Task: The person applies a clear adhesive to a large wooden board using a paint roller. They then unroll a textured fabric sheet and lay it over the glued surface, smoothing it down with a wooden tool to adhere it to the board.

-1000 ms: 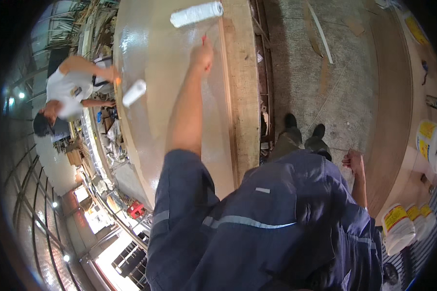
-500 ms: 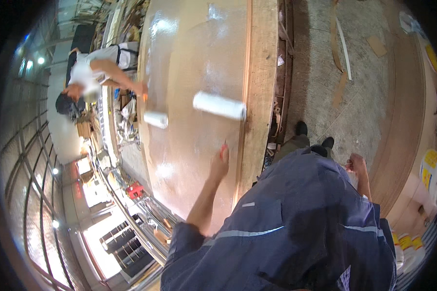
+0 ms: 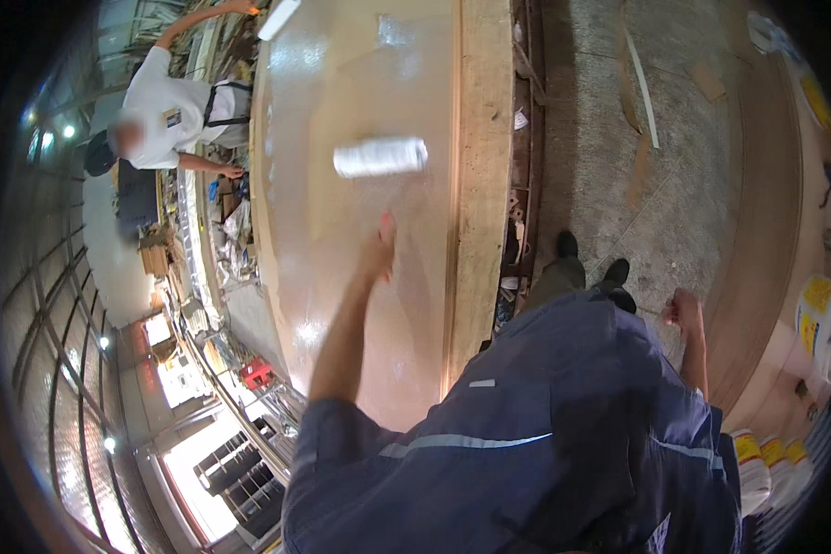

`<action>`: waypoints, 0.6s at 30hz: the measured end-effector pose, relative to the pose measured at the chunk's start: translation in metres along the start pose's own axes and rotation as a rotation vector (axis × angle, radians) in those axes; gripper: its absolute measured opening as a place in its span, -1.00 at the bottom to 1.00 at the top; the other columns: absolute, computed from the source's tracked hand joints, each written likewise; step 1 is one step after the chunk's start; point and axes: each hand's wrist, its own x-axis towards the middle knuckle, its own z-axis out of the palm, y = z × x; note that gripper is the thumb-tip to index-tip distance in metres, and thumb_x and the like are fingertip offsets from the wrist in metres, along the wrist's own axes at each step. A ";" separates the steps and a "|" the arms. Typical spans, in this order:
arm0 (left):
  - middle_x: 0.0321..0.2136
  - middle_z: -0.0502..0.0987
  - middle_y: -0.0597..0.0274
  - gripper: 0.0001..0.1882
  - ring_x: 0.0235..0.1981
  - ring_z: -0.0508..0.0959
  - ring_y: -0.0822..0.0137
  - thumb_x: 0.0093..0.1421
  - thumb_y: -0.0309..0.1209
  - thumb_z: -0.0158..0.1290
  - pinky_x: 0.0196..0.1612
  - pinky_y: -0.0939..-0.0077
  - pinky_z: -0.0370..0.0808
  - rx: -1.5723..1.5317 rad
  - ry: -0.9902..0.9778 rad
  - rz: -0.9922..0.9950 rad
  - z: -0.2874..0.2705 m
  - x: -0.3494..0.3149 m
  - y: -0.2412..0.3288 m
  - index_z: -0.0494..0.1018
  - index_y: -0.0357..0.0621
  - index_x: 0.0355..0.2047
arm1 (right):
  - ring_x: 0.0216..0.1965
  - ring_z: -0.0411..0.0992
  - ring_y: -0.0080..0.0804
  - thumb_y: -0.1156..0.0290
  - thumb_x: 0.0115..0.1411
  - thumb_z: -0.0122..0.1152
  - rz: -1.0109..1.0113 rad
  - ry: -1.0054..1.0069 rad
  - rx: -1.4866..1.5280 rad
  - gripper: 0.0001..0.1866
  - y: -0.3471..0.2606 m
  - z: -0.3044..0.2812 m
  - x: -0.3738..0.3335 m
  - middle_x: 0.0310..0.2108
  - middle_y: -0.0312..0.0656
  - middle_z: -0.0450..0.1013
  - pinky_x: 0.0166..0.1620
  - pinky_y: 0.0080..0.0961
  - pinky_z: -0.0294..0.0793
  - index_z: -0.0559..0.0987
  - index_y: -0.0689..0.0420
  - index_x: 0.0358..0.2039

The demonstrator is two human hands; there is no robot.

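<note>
My left hand (image 3: 376,251) is closed around the red handle of a paint roller (image 3: 380,158). Its white, fluffy sleeve lies across a wide brown panel (image 3: 342,305), which has a wet, glossy sheen. The wire frame between handle and sleeve is blurred. By my right side, my right hand (image 3: 683,309) hangs away from the panel with its fingers curled in; nothing shows in it. Across the panel, another person's hand (image 3: 242,7) grips the orange handle of a second white paint roller (image 3: 279,18) near the panel's far left edge.
A wooden beam (image 3: 482,185) runs along the panel's near side. Strips of board (image 3: 643,88) lie on the concrete floor (image 3: 600,157). Several white and yellow containers (image 3: 752,471) stand at lower right. The other person (image 3: 171,115) stands beyond the panel, near cluttered scrap.
My left hand and its roller have moved left and farther up the panel. The other person's roller has gone to the panel's top left corner. My right hand has hardly moved.
</note>
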 end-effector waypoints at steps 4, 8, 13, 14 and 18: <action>-0.86 0.38 0.10 -0.02 -0.78 0.48 0.17 0.21 0.39 -0.60 -0.60 0.22 0.45 0.013 0.023 0.169 -0.056 0.154 0.114 0.48 -0.27 -0.65 | -0.63 0.44 -0.45 0.17 0.24 0.01 0.092 0.149 0.039 -0.71 0.055 -0.013 -0.051 -0.57 -0.23 0.40 -0.62 -0.49 0.46 0.43 0.12 -0.48; -0.86 0.36 0.12 -0.12 -0.80 0.45 0.22 0.27 0.30 -0.48 -0.64 0.29 0.43 -0.082 0.100 0.135 -0.096 0.236 0.220 0.39 -0.24 -0.74 | -0.60 0.46 -0.45 0.28 0.27 -0.06 0.122 0.294 0.141 -0.78 0.088 0.001 -0.107 -0.52 -0.26 0.42 -0.58 -0.49 0.49 0.49 0.14 -0.32; -0.86 0.35 0.11 -0.15 -0.80 0.45 0.23 0.28 0.29 -0.46 -0.66 0.29 0.41 0.032 0.151 0.202 -0.093 0.209 0.191 0.31 -0.22 -0.76 | -0.55 0.48 -0.47 0.28 0.28 -0.05 0.128 0.304 0.177 -0.76 0.111 0.024 -0.134 -0.49 -0.27 0.42 -0.50 -0.50 0.53 0.50 0.14 -0.23; -0.85 0.35 0.09 -0.15 -0.79 0.45 0.21 0.27 0.30 -0.46 -0.66 0.27 0.41 0.013 0.117 0.256 -0.088 0.203 0.182 0.32 -0.22 -0.75 | -0.57 0.47 -0.47 0.27 0.29 -0.06 0.154 0.294 0.175 -0.79 0.122 0.029 -0.133 -0.52 -0.29 0.41 -0.51 -0.50 0.51 0.48 0.10 -0.30; -0.48 0.53 -0.21 -0.13 -0.37 0.56 -0.05 0.26 0.30 -0.38 -0.27 0.10 0.45 -0.043 0.191 0.129 -0.059 0.116 0.011 0.51 -0.37 -0.43 | -0.61 0.42 -0.48 0.23 0.26 -0.03 -0.087 0.077 -0.193 -0.80 0.124 0.023 -0.085 -0.57 -0.29 0.39 -0.57 -0.49 0.46 0.45 0.05 -0.41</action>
